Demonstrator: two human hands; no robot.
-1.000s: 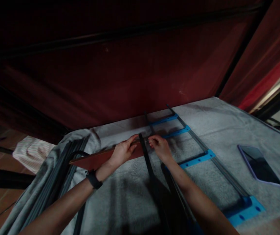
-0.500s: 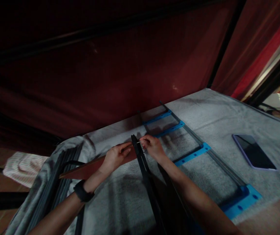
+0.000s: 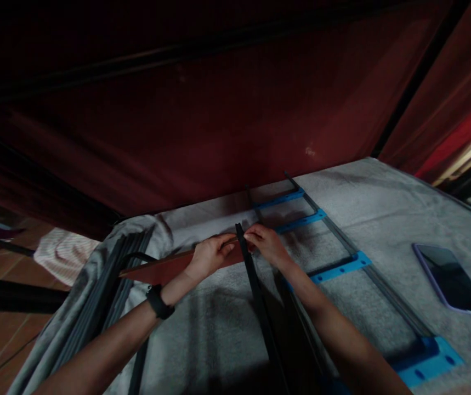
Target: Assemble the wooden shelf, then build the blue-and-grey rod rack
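My left hand, with a dark watch on its wrist, grips the top edge of a reddish-brown board. The board's right end meets a dark metal bar that runs from the middle of the view toward me. On the bar's other side, my right hand is closed in a pinch close against the bar's far end. Whatever its fingertips hold is too small and hidden to make out. Right of the bar lies a grey metal frame with blue crosspieces, partly behind my right forearm.
A phone lies at the right on the grey blanket. Several dark metal bars are stacked at the left edge. A dark red fabric wall rises behind. A pale cloth is at the far left.
The view has shifted, so everything sits differently in it. My right fingertips are closer to the bar; the thin shiny piece seen between them and the bar no longer shows.
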